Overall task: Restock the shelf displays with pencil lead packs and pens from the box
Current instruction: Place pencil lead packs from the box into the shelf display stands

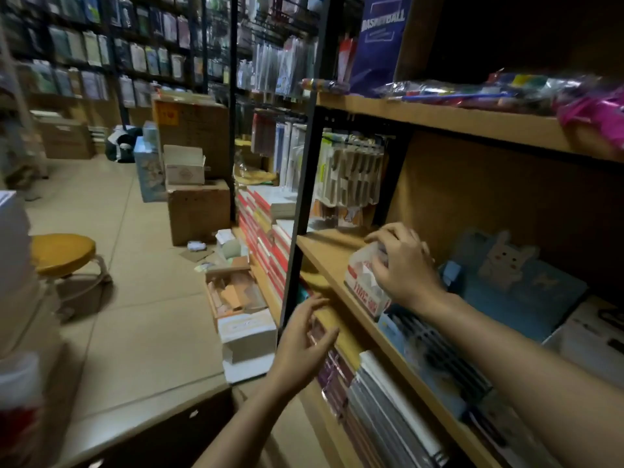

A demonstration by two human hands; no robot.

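Note:
A small white box with red print (pixel 363 285) stands on the wooden middle shelf (pixel 331 251). My right hand (pixel 405 265) reaches over it from the right, fingers curled on its open top; what they pinch is hidden. My left hand (pixel 307 336) hovers lower, in front of the shelf's front edge, fingers loosely spread and holding nothing. Hanging blister packs (pixel 351 170) fill the display behind the shelf's left end.
A blue rabbit-print display (pixel 513 285) and stacked packs sit right of the box. Notebooks (pixel 388 410) fill the shelf below. Cardboard boxes (pixel 199 211), small cartons (pixel 246 332) and a yellow stool (pixel 62 251) stand on the tiled floor to the left.

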